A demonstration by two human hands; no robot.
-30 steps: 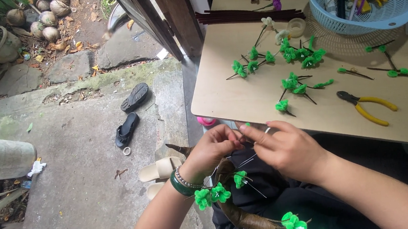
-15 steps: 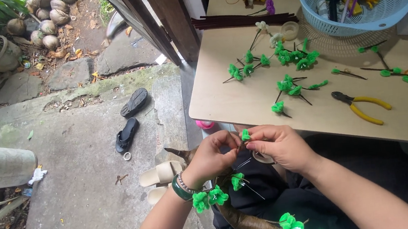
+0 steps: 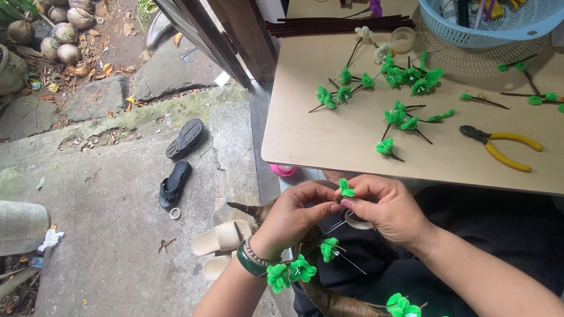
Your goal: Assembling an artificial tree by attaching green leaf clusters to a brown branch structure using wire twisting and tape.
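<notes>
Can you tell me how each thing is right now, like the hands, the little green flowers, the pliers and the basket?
Left hand: pinching a small green pipe-cleaner flower.
Right hand: pinching the same flower.
Brown wrapped branch: lying across the lap, flowers attached.
Loose green flowers on stems: scattered flat on the beige tabletop.
Yellow-handled pliers: lying closed, untouched.
Pale blue plastic basket: upright, holding craft bits.
Black sandals: off, on the concrete.

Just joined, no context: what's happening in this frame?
A person's left hand and right hand pinch a small green flower together over their lap. Below them, a brown branch already carries several green flowers. More lie loose on the table, beside yellow-handled pliers and a blue basket.
</notes>
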